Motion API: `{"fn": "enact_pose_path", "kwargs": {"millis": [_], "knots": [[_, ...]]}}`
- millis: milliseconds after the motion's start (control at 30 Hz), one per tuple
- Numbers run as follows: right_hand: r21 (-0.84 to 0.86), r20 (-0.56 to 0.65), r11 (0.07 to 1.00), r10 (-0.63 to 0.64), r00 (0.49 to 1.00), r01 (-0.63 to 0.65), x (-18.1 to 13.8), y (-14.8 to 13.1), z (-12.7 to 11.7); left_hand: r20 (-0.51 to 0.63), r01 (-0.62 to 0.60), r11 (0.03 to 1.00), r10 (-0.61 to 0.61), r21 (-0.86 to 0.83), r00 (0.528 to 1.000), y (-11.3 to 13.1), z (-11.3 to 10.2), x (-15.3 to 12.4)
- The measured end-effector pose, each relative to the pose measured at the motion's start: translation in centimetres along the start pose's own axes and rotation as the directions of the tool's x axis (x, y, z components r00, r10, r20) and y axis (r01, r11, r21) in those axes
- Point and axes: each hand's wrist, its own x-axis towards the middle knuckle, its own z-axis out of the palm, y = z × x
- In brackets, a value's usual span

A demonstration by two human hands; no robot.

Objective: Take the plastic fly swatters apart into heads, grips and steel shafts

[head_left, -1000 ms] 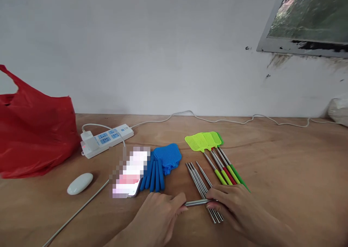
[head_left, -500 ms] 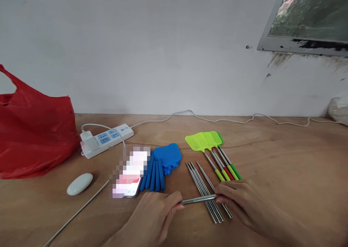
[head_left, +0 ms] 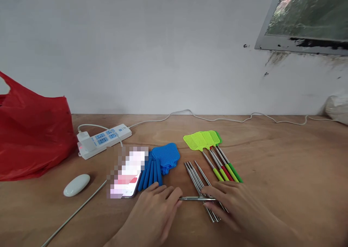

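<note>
My left hand [head_left: 156,212] is closed on one end of a thin metal rod [head_left: 191,199], held roughly level. My right hand [head_left: 237,205] has the other end between fingers and thumb, in a looser hold with the fingers partly stretched. Beneath and behind the rod, several loose metal rods [head_left: 194,176] lie side by side on the table, partly covered by my right hand. Beyond them lie several fly swatters [head_left: 194,142] with lime, red and green grips. Blue fly swatter heads [head_left: 166,155] are stacked left of the rods, with blue handle grips [head_left: 150,175] beside them.
A phone [head_left: 130,174] with a lit, blurred screen lies by the blue grips. Further left are a white oval object [head_left: 77,185], a white power strip [head_left: 104,140] and a red plastic bag [head_left: 32,134]. A white cable [head_left: 214,120] runs along the wall.
The rod has tilted to nearly level. My right hand has slid left along it and its fingers have loosened. The whole view has shifted slightly.
</note>
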Motion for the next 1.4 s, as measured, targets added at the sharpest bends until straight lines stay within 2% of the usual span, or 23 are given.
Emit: {"fn": "enact_pose_path", "kwargs": {"millis": [233,433,633,800,967,1133,1233,1400], "knots": [[-0.053,-0.01,0.997,-0.055,0.998,0.055,0.8,-1.8,1.6,0.036,-0.005,0.998,0.007,-0.056,0.999,0.2,1.1,-0.1],[-0.081,-0.013,0.994,-0.077,0.997,0.075,1.1,-2.1,2.1,0.005,0.035,0.994,-0.034,-0.1,0.999,0.6,1.8,-0.8],[-0.066,-0.108,0.993,-0.103,0.989,0.096,0.8,-2.4,1.8,0.028,-0.013,0.993,0.016,-0.114,0.999,0.3,1.3,-0.5],[-0.079,-0.165,0.991,-0.121,0.979,0.109,0.9,-2.6,0.6,0.037,0.0,0.997,0.003,-0.075,0.999,0.3,1.5,-0.5],[-0.05,-0.124,0.996,-0.074,0.99,0.068,0.3,-2.2,-0.3,0.022,-0.02,0.999,0.021,-0.047,1.0,-0.2,1.4,-0.9],[0.0,-0.102,1.0,-0.013,0.995,0.013,-0.2,-2.0,0.0,-0.002,-0.031,0.994,0.031,-0.106,1.0,0.1,0.0,-1.1],[-0.009,-0.115,0.999,-0.044,0.992,0.043,0.2,-2.4,0.4,-0.014,-0.048,0.992,0.047,-0.113,0.999,0.8,-0.2,-0.5],[-0.047,-0.114,0.994,-0.105,0.988,0.1,0.7,-2.5,0.3,-0.013,-0.094,0.995,0.094,-0.025,0.995,0.7,1.1,0.2]]}}
